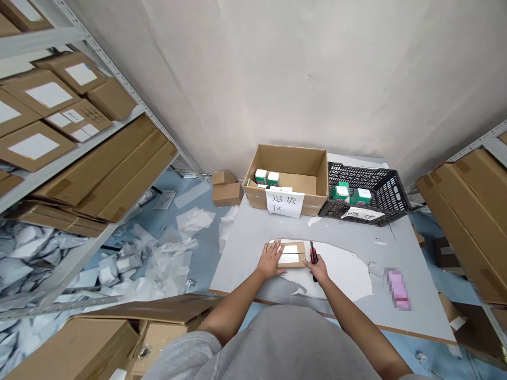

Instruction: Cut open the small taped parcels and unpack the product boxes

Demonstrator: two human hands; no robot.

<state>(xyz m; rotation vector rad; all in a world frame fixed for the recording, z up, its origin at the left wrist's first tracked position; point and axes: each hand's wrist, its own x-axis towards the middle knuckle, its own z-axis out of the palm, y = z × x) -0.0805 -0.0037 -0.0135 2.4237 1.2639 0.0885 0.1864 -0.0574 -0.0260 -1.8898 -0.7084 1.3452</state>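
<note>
On the table in front of me lies a small cardboard box point(291, 258) with a white label and a dark slit along its top. My left hand point(271, 258) rests on its left end, fingers spread over the top. My right hand point(318, 268) grips a red and black utility knife point(313, 257) at the box's right end, its thumb by the box's corner. The knife points away from me. Under the box and to its right spreads a torn white sheet point(348, 269).
Behind stand an open carton point(287, 202) and a black crate point(390, 203), both holding green-white boxes. A blurred pink item point(398, 287) lies on the right of the table point(420, 306). Shelves of cartons point(49, 95) flank both sides; paper scraps point(166, 264) litter the left floor.
</note>
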